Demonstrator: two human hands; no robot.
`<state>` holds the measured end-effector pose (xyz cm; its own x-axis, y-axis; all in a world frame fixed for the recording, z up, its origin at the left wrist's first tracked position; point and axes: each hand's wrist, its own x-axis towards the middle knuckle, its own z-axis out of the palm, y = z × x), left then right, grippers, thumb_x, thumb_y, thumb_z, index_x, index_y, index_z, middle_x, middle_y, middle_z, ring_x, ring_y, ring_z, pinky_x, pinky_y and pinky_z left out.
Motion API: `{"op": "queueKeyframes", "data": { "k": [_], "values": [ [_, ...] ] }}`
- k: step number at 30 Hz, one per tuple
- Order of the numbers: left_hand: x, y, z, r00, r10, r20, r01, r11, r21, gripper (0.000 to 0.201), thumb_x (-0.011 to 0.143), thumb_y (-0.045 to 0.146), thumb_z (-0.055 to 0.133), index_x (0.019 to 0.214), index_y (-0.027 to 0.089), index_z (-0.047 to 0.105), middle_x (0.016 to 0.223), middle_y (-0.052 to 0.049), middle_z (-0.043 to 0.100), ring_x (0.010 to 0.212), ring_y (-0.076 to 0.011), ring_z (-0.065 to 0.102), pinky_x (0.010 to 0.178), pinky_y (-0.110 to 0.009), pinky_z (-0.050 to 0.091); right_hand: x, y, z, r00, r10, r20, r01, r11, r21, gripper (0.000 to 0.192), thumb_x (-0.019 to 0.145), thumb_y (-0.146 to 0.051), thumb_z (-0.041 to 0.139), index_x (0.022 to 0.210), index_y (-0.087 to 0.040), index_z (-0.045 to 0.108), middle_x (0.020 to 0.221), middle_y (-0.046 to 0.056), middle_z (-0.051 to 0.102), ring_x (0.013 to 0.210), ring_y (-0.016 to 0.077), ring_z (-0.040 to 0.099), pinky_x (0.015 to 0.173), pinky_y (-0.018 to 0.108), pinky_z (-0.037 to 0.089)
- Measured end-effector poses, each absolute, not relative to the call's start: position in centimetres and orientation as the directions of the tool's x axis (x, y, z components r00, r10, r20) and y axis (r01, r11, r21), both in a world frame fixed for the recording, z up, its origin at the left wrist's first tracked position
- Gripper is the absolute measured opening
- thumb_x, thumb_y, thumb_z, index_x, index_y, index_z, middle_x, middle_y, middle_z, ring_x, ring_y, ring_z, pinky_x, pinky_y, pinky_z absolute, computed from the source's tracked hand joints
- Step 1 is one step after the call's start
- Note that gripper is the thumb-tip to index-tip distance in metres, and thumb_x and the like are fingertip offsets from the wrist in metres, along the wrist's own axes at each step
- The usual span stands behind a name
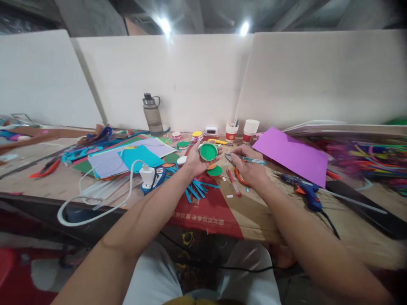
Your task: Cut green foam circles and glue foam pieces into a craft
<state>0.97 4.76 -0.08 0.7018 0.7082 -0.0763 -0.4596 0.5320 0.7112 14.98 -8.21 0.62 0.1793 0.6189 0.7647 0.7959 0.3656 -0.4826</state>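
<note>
our left hand cradles the green disc, best held level; our right hand grips a pen-like tool

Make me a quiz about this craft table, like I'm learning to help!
1. Which hand holds the round green piece with a pale rim?
2. True or false: the purple rectangular paper sheet lies left of the tall grey see-through bottle.
3. Which is nearest the sheet: A, the bottle; B, a blue plastic glue gun; C, a boxy white plug?

Key: 1. The left hand; 2. false; 3. B.
</note>
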Motion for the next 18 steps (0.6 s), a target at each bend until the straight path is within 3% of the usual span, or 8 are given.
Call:
{"op": "queueKeyframes", "data": {
  "k": [6,11,14,18],
  "values": [
    [0.9,4.5,-0.1,0.662,0.745,-0.078,-0.478,0.501,0.721,0.052,0.098,0.04,0.03,0.133,0.009,0.052,0.102,-0.019,0.073,0.092,-0.0274,0.071,0.07,-0.036,0.057,15.3,-7.6,0.0,0.134,0.626,0.768,0.797,0.393,-0.459,0.008,0.085,-0.023,0.056,0.081,-0.02,0.063,0.08,0.002,0.068,0.073,0.0158,0.06,0.071,0.028,0.046],
    [1.0,4.8,-0.6,0.674,0.739,-0.023,-0.512,0.489,0.707,0.048,0.098,0.043,0.032,0.127,0.014,0.057,0.105,-0.016,0.072,0.101,-0.027,0.069,0.082,-0.042,0.056,16.2,-7.3,-0.3,0.116,0.637,0.762,0.775,0.422,-0.471,0.012,0.089,-0.026,0.054,0.09,-0.021,0.065,0.092,0.004,0.07,0.088,0.0191,0.063,0.083,0.033,0.048],
    [1.1,5.2,-0.8,0.657,0.753,-0.026,-0.537,0.493,0.685,0.048,0.099,0.043,0.03,0.123,0.014,0.059,0.104,-0.015,0.073,0.103,-0.0264,0.069,0.087,-0.044,0.055,16.7,-7.4,-0.1,-0.068,0.661,0.747,0.75,0.528,-0.399,0.015,0.09,-0.025,0.052,0.096,-0.021,0.065,0.102,0.007,0.067,0.098,0.0205,0.061,0.089,0.036,0.046],
    [1.1,5.4,-0.7,0.643,0.765,-0.03,-0.552,0.49,0.675,0.05,0.1,0.044,0.026,0.12,0.013,0.06,0.099,-0.015,0.073,0.1,-0.0258,0.07,0.086,-0.044,0.055,16.3,-7.8,0.0,-0.313,0.76,0.57,0.774,0.552,-0.31,0.021,0.084,-0.012,0.053,0.099,-0.018,0.066,0.1,0.01,0.064,0.097,0.0211,0.057,0.086,0.034,0.045]
  ]
}}
